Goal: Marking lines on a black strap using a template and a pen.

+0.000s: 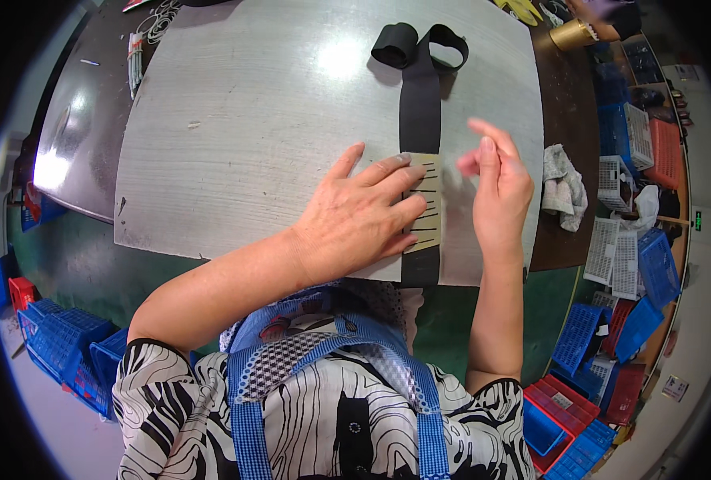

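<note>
A long black strap [420, 104] runs up and down the right part of the grey board. Over its near stretch lies a beige slatted card [427, 192] with several dark crosswise slits or lines. My left hand [355, 204] rests on the card with fingers spread, pressing it onto the strap. Just right of the card, my right hand [499, 180] is raised above the board. Its thumb lies against the bent fingers, and the fingertips are smeared by motion. Whatever it may hold cannot be made out. At the far end, the strap forms a roll [394, 46] and a loose loop [448, 48].
The grey board [235, 136] lies on a dark table. A crumpled grey cloth [563, 188] is at the right edge. Far right, another person's hand [603, 20] is near a gold-coloured container [573, 34]. Blue baskets [67, 340] and red crates [559, 408] stand on the floor.
</note>
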Tool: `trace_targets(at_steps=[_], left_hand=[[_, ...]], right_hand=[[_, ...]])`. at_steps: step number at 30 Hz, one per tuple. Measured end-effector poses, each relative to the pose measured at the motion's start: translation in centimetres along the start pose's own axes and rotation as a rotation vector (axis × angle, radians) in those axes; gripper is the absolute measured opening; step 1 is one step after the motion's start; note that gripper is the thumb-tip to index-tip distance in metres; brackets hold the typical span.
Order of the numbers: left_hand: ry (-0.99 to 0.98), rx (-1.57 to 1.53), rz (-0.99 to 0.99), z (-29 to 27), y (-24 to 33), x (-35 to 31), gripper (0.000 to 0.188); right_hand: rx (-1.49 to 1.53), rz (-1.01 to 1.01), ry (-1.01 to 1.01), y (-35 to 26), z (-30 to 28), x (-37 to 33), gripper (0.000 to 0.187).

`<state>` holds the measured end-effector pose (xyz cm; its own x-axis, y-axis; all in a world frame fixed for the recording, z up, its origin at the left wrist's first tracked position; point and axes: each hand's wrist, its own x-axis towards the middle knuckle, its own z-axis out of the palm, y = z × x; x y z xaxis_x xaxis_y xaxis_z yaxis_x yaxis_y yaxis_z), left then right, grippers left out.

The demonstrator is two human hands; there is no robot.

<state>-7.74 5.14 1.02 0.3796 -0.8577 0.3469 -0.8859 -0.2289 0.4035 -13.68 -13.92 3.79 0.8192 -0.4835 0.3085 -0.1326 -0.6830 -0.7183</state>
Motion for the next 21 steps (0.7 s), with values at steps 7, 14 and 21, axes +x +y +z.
trace_targets(at_steps=[7,14,21], left_hand=[[-0.139,0.03,0.051,-0.6,1.6,-1.7,0.041],[-0.064,-0.025,0.045,0.3,1.8,-2.8,0.042],[-0.065,-0.053,0.047,0.2,1.9,-2.9,0.041]], right_hand=[[-0.005,-0.018,-0.065,1.4,4.9,5.1,0.038],[0.655,0.281,-0.432,-3.2,3.9,16.0,0.025],[0.876,0.18,-0.066,-16.2,-5.8,30.8,0.014]])
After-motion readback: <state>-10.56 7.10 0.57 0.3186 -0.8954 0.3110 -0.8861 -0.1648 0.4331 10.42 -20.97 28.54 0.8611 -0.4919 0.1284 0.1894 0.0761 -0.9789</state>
